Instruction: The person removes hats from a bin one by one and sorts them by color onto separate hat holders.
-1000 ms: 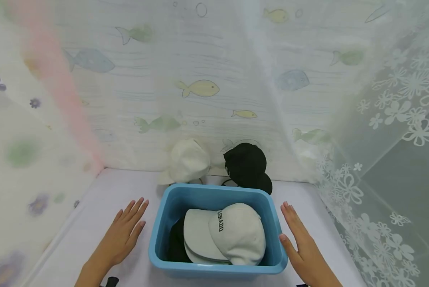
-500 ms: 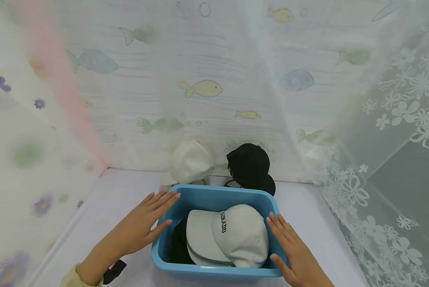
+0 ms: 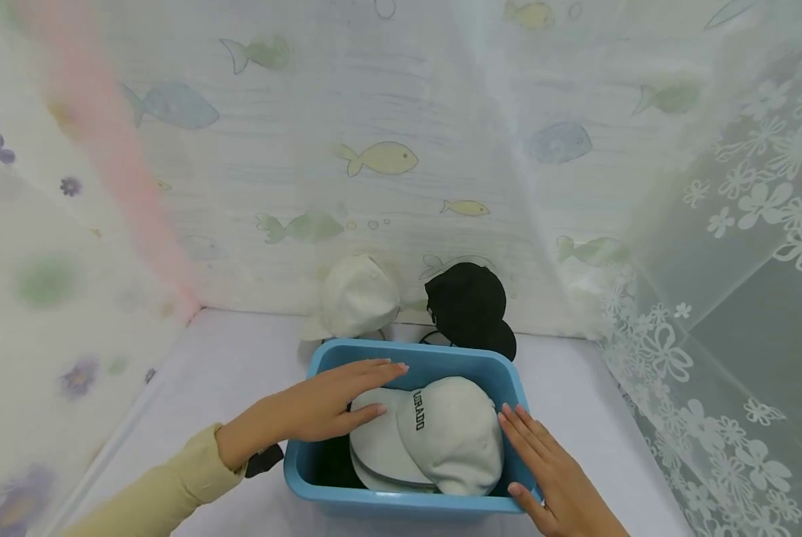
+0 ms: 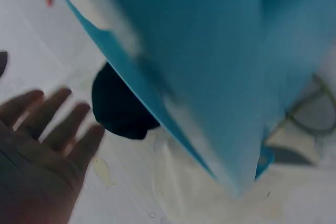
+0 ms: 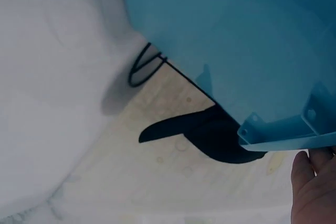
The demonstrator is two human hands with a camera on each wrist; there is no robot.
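A blue plastic bin [image 3: 414, 503] stands on the white-covered surface. Inside it lies a pale baseball cap [image 3: 457, 440] with dark lettering, its brim pointing left. Something dark [image 3: 333, 466] shows at the bin's left, partly hidden. Over the bin's left side, my left hand [image 3: 320, 403] reaches across with straight fingers above the pale cap's brim; it holds nothing, and contact with the brim cannot be told. My right hand [image 3: 551, 473] lies with straight fingers along the bin's right rim; in the right wrist view its fingertips [image 5: 302, 169] are at the rim's underside.
Behind the bin, a white cap [image 3: 359, 298] and a black cap [image 3: 468, 309] sit up off the surface, with thin dark wire [image 3: 437, 338] below the black one. A fish-patterned curtain [image 3: 239, 164] hangs at the back. Sheer flowered fabric [image 3: 662, 347] hangs at the right.
My left hand has moved from beside the bin rightward over it, above the cap's brim. My right hand has come in slightly to the bin's right rim. The caps stay put.
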